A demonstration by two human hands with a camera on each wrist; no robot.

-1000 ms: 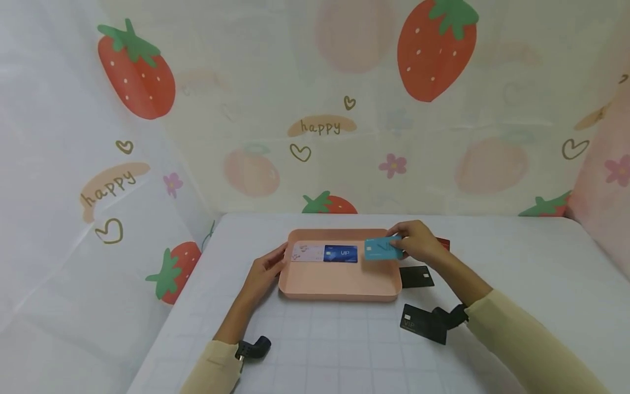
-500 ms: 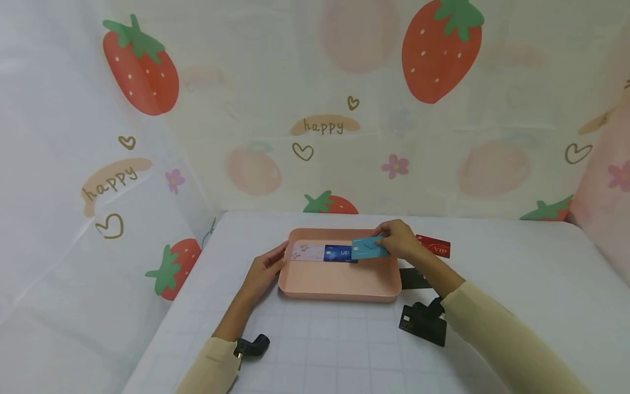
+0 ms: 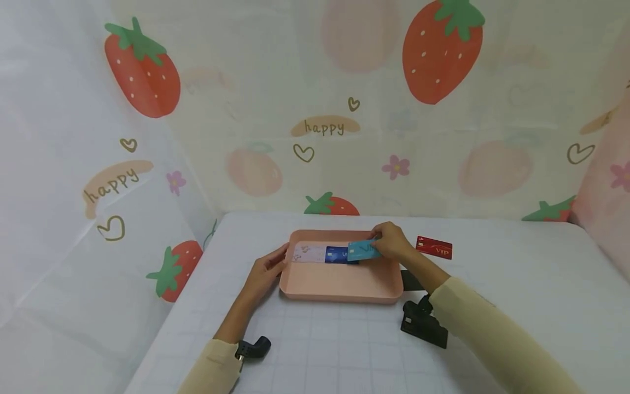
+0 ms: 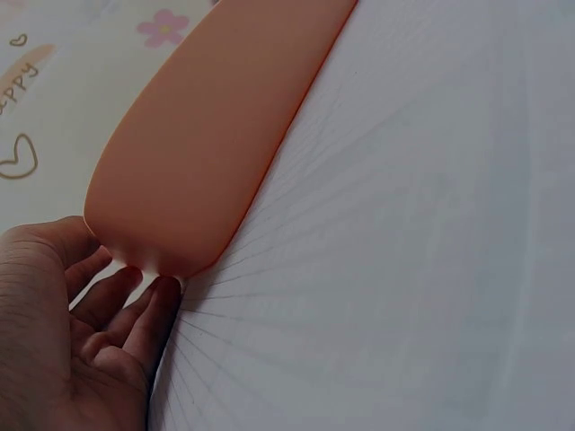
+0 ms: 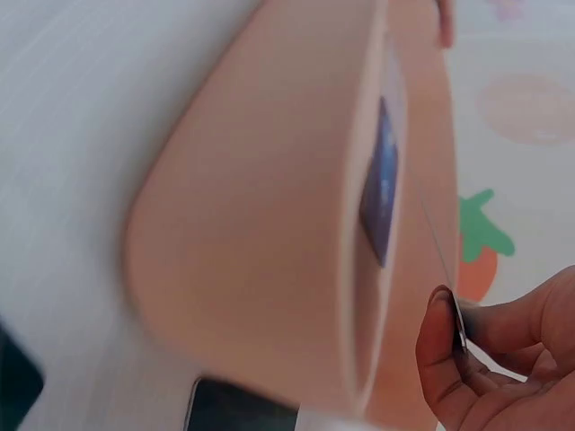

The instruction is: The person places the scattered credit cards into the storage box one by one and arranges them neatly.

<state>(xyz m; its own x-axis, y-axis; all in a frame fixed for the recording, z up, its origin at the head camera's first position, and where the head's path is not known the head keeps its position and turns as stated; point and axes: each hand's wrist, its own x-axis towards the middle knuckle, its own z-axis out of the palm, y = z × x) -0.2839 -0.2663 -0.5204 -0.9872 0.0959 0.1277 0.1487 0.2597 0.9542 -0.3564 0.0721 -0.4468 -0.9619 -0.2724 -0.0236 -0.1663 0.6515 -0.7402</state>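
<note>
My right hand (image 3: 391, 241) pinches a light blue card (image 3: 361, 250) by its right end, over the pink tray (image 3: 340, 299). In the head view that card overlaps the right part of a dark blue VIP card (image 3: 336, 254) lying in the tray. A pale card with a floral print (image 3: 308, 253) lies to the left of it. The right wrist view shows the pinched card edge-on between thumb and fingers (image 5: 437, 337). At the tray's left end my left hand (image 3: 263, 274) grips the wall, thumb at the rim and fingertips (image 4: 164, 292) against the outside.
A red VIP card (image 3: 434, 248) lies on the white table (image 3: 517, 284) right of the tray. One black card (image 3: 412, 280) sits against the tray's right side, partly behind my right forearm. Another black card (image 3: 424, 328) lies nearer, partly covered by the wrist camera (image 3: 418, 306).
My right hand has carried the light blue card leftward until it overlaps the dark blue one. The red card has come into full view. My left hand stays at the tray.
</note>
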